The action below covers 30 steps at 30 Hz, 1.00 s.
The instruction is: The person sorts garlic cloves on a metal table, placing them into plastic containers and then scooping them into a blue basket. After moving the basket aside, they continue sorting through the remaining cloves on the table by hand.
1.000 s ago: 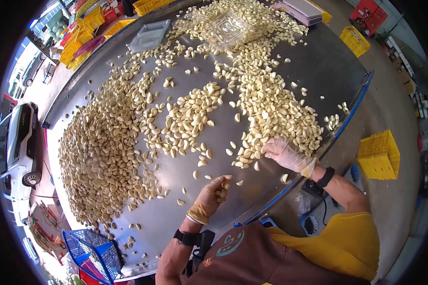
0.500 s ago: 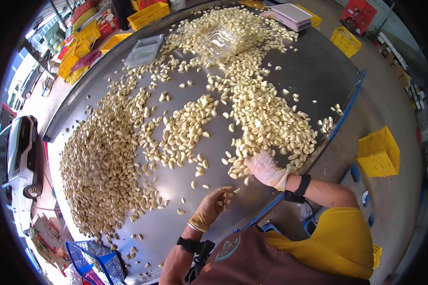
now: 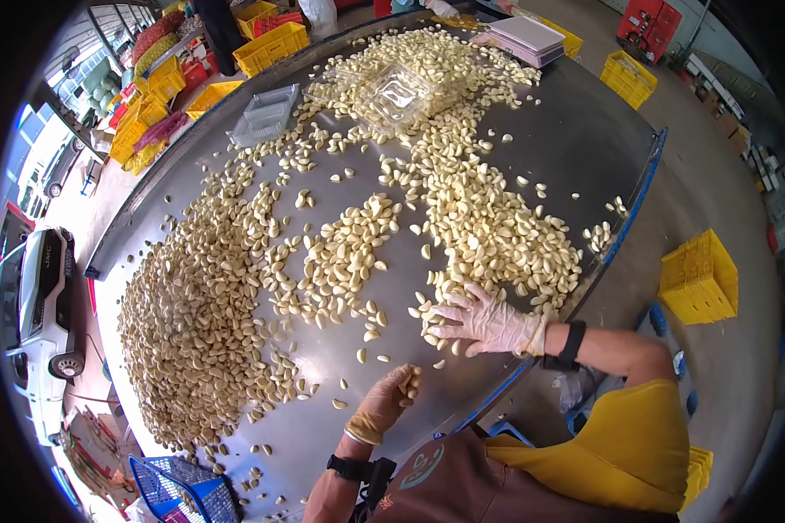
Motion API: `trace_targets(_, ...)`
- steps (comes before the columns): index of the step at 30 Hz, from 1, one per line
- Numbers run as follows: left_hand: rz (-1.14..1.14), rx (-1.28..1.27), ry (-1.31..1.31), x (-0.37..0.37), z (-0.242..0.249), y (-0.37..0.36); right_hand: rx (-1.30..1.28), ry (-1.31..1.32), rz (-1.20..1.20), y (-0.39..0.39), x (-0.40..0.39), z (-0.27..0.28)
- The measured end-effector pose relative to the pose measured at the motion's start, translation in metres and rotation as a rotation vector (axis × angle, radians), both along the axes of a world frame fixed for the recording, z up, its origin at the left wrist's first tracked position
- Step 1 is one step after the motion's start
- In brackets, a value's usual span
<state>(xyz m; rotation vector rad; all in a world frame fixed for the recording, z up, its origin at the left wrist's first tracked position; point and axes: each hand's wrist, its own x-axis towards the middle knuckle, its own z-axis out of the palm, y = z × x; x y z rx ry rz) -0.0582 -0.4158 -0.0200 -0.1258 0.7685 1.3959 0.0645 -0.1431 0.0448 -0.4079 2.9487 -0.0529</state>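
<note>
White peeled cloves (image 3: 488, 227), which look like garlic, lie heaped on the metal table (image 3: 584, 131). Gloved and spread, my right hand (image 3: 488, 322) rests palm down at the near edge of this heap. My left hand (image 3: 389, 403), also gloved, is curled around a few cloves near the table's front edge. Between the hands, a loose clove (image 3: 439, 363) lies on the metal. A smaller group of cloves (image 3: 344, 248) sits at the middle, and a large, darker heap (image 3: 192, 340) covers the left side.
Clear plastic trays (image 3: 397, 94) lie on the far heap, with another tray (image 3: 266, 113) to its left. A scale (image 3: 523, 39) stands at the far edge. A blue basket (image 3: 183, 488) is at the lower left, yellow crates (image 3: 699, 277) at the right. Other people's hands (image 3: 442, 9) show beyond.
My right hand has opened from a bent grasp and spread flat over the cloves. The fingers of my left hand have curled in more. The view has shifted slightly.
</note>
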Motion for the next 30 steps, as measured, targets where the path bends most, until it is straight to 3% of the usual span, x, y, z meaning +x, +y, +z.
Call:
trace_targets(3, 0.001, -0.061, 0.086, -0.002, 0.003, -0.015, 0.07, 0.033, 0.215, 0.071, -0.014, -0.05)
trace_targets(5, 0.073, -0.132, 0.069, -0.005, 0.005, -0.024, 0.337, 0.194, 0.085, 0.114, -0.043, -0.056)
trace_targets(7, 0.116, -0.137, 0.08, -0.007, 0.011, -0.028, 0.292, 0.198, -0.068, 0.151, -0.07, -0.063)
trace_targets(10, 0.184, -0.184, 0.1, -0.01, 0.018, -0.04, 0.472, 0.244, -0.257, 0.17, -0.079, -0.057)
trace_targets(12, 0.238, -0.219, 0.113, -0.014, 0.018, -0.063, 0.287, 0.398, -0.909, 0.16, -0.062, -0.03)
trace_targets(14, 0.255, -0.243, 0.182, -0.015, 0.024, -0.093, -0.075, 0.307, -1.366, 0.138, -0.023, -0.007)
trace_targets(16, 0.292, -0.315, 0.278, -0.014, 0.039, -0.122, -0.193, 0.03, -1.387, 0.138, 0.03, -0.021)
trace_targets(17, 0.324, -0.357, 0.302, -0.013, 0.046, -0.134, -0.189, 0.032, -1.39, 0.131, 0.051, -0.027)
trace_targets(20, 0.463, -0.4, 0.264, -0.015, 0.043, -0.164, -0.031, -0.19, -1.278, 0.121, 0.067, -0.04)
trace_targets(22, 0.513, -0.408, 0.239, -0.013, 0.039, -0.164, -0.191, -0.052, -1.483, 0.118, 0.035, -0.048)
trace_targets(25, 0.524, -0.298, 0.122, -0.011, 0.021, -0.145, -0.261, 0.172, -1.577, 0.147, -0.023, -0.069)
trace_targets(27, 0.453, -0.264, 0.099, -0.009, 0.025, -0.124, -0.369, 0.182, -1.62, 0.154, -0.065, -0.049)
trace_targets(29, 0.402, -0.258, 0.137, -0.007, 0.034, -0.108, -0.81, 0.871, -1.355, 0.215, -0.109, -0.154)
trace_targets(30, 0.399, -0.267, 0.164, -0.008, 0.037, -0.103, -0.556, 0.788, -1.31, 0.199, -0.119, -0.135)
